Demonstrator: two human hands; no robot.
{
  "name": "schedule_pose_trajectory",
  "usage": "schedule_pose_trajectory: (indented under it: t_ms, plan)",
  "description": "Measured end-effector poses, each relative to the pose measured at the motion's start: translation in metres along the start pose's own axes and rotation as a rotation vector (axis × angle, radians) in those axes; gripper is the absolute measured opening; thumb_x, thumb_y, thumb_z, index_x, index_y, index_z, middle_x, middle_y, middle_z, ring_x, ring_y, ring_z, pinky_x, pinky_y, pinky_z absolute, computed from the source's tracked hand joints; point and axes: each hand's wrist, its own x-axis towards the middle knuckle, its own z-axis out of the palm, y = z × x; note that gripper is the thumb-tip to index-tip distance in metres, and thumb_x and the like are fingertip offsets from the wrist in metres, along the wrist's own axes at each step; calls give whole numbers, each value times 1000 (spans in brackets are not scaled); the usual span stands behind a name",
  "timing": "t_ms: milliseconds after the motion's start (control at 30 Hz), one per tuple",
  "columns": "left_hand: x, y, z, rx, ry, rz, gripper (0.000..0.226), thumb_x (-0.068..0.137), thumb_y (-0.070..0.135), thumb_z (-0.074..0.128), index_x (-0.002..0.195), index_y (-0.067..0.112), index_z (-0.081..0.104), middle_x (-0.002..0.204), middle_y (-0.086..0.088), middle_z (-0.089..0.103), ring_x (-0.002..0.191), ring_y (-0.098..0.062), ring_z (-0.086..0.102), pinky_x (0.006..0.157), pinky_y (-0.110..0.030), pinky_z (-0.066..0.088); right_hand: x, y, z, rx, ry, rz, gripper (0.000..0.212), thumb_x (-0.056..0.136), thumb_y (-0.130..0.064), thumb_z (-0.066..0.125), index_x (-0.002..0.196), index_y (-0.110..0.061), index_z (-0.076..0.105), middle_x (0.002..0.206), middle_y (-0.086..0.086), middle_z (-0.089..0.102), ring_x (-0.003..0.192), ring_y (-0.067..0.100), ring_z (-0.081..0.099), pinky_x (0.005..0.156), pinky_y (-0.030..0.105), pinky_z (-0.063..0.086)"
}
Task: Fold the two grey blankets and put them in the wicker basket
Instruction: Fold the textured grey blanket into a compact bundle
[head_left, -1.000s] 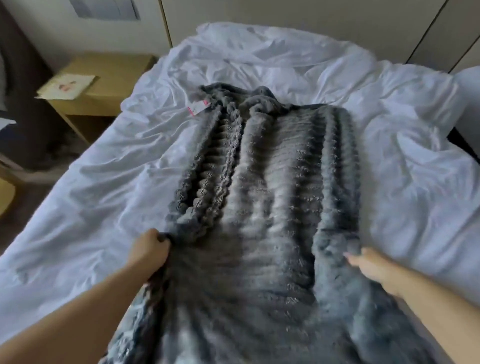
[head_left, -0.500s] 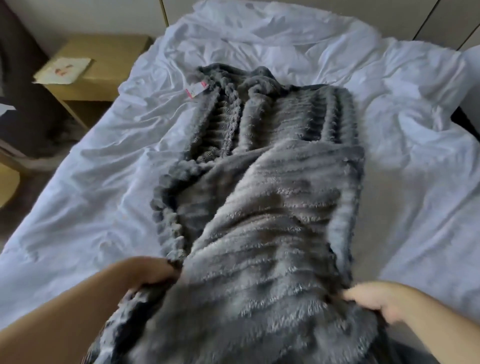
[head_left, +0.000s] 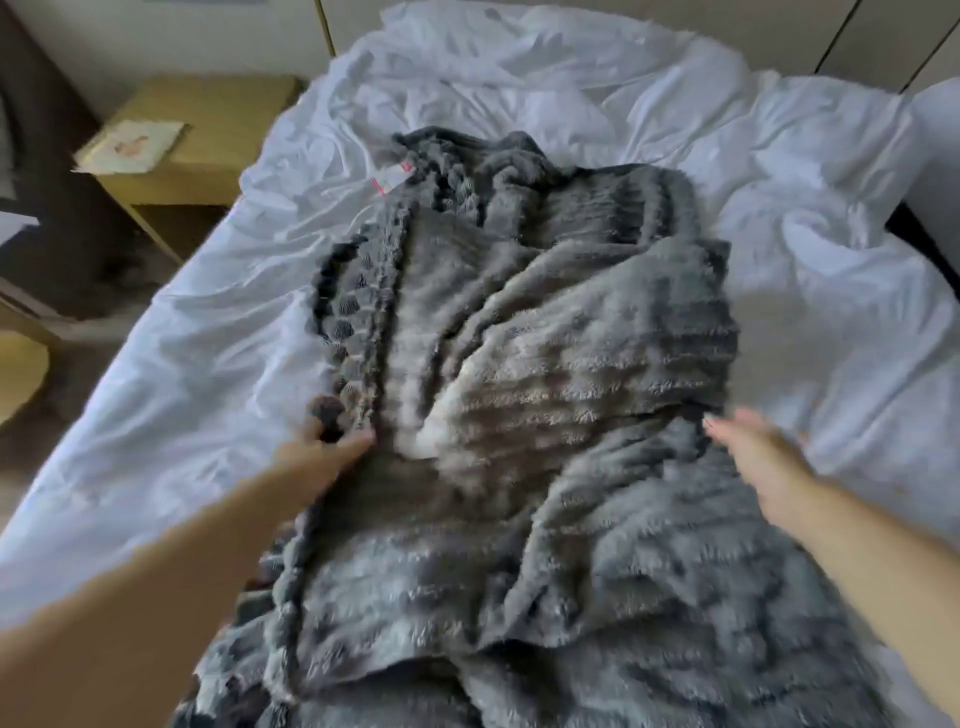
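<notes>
roughly partway: a grey blanket (head_left: 545, 364) lies in a long strip on a white bed (head_left: 182, 364), running from 6 o'clock to 12 o'clock. its near end is thrown over the middle in a loose, rumpled fold. the fold is not squared, only this one blanket can be made out, and no wicker basket is in view, so most of the task looks undone. at 8 o'clock the left hand (head_left: 317, 457) seems to pinch the blanket's bobbled edge, though blur softens it. at 4 o'clock the right hand (head_left: 753, 457) is spread, fingers straight, just beside the right edge, holding nothing. half a second earlier both hands gripped the near end; since then the flap has travelled toward 12 o'clock and the right hand has let go.
</notes>
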Motion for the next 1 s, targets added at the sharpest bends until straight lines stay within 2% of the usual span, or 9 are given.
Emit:
schedule_pose_trajectory:
  t_ms: [167,300,367,433,500,567,767,900,1000]
  plan:
    - [-63,-113,23,379,105,50,99,69,66,68,144,11,35,147,-12,39,134,-28,37,110,-41,35,-69,129,-12,-501,157,37,62,90,-34,63,143,-13,41,145,15,44,130,36,43,102,43,37]
    - [-111,-168,32,486,191,-27,110,65,86,40,152,25,13,160,-1,12,146,-23,16,115,-50,23,-134,194,-33,-506,424,35,55,84,-23,69,129,3,51,129,29,53,119,44,49,104,48,39]
    - [-142,-200,36,484,161,-142,110,65,86,48,152,33,6,161,-1,2,147,-22,8,114,-53,19,-162,230,-44,-439,382,39,51,81,-27,74,105,16,59,103,35,64,97,53,61,109,30,38]
    - [-170,-230,37,402,142,-242,119,62,78,64,153,27,6,160,-9,8,147,-25,12,115,-48,21,-193,261,-49,-479,293,89,67,73,-34,79,96,25,57,94,40,63,89,55,62,109,8,24]
    - [-191,-250,40,408,123,-291,117,64,67,73,151,12,17,154,-15,24,142,-29,24,113,-44,28,-218,280,-57,-519,267,140,51,78,-1,66,121,21,50,124,39,53,116,48,51,117,26,16]
    - [-205,-262,44,364,212,-381,97,66,58,77,138,5,39,138,-22,44,129,-37,41,104,-46,40,-235,299,-65,-390,176,290,68,81,-16,76,136,7,44,146,23,42,135,37,38,117,39,22]
    - [-259,-280,77,-711,-10,-833,51,88,43,61,110,-2,59,83,-21,71,65,-31,68,63,-45,56,-277,307,-78,-327,-91,526,33,68,-28,86,84,-5,68,103,15,65,78,19,56,82,28,39]
    - [-267,-270,82,-963,47,-636,46,88,36,63,123,5,58,110,-18,67,87,-29,63,86,-44,51,-300,315,-91,-281,-201,594,47,64,-10,87,103,5,65,109,14,69,98,28,64,91,34,47]
    - [-281,-248,75,-1199,29,-525,24,92,29,53,109,13,60,96,-11,66,82,-24,62,72,-42,51,-313,316,-113,-74,-126,595,34,67,-7,83,95,4,66,96,12,72,92,31,68,94,46,49]
